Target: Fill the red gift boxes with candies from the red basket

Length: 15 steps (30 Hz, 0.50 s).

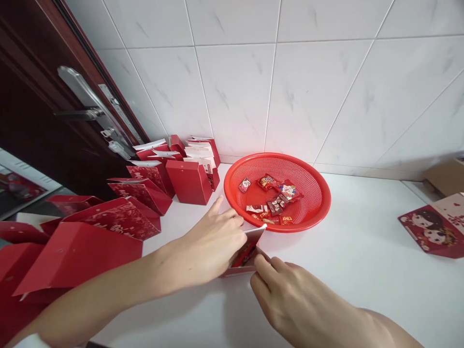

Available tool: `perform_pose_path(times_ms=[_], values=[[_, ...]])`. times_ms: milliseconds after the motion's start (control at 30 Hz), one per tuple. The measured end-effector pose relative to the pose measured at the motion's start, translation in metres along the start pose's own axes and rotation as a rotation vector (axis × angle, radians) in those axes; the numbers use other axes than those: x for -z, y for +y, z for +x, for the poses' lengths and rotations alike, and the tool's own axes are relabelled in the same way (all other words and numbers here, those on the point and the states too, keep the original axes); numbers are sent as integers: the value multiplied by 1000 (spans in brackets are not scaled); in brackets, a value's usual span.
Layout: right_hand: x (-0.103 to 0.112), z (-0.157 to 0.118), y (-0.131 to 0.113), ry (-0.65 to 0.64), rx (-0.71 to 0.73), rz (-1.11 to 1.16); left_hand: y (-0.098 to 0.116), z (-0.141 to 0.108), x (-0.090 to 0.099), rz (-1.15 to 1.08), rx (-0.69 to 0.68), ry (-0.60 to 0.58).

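Observation:
A small red gift box (237,272) with a pale inside stands open at the table's front, and wrapped pieces are partly visible in it. My left hand (213,239) lies over its left side, index finger pointing out and the other fingers curled at the raised flap. On the opposite side, my right hand (290,290) pinches the edge with thumb and fingers; the fingertips are partly hidden. Just behind the box is a red plastic basket (322,195) with a perforated wall. Several wrapped candies (277,204) lie in its bottom.
Several red gift boxes (186,181) with lifted flaps crowd the left side, up to the dark door (39,96). A box with cartoon figures (435,232) stands at the right, near a brown cardboard box (447,176). The tiled wall (308,87) bounds the white table (362,270).

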State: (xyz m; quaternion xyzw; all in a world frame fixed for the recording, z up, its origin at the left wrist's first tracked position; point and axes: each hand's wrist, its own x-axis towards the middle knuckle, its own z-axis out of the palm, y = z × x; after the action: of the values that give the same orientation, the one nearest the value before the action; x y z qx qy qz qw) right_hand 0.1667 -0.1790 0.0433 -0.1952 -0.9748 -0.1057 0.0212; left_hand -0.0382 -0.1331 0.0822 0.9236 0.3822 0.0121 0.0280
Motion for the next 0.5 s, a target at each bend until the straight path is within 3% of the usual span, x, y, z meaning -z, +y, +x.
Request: perform_pose_path(times_ms=[167, 333, 500], values=[[15, -18, 14, 10, -8, 128, 4, -5, 9, -118, 3, -115], [16, -28, 34, -81, -39, 394, -2, 2, 6, -199, 6, -73], [16, -16, 56, -51, -76, 567, -31, 9, -6, -605, 117, -74]])
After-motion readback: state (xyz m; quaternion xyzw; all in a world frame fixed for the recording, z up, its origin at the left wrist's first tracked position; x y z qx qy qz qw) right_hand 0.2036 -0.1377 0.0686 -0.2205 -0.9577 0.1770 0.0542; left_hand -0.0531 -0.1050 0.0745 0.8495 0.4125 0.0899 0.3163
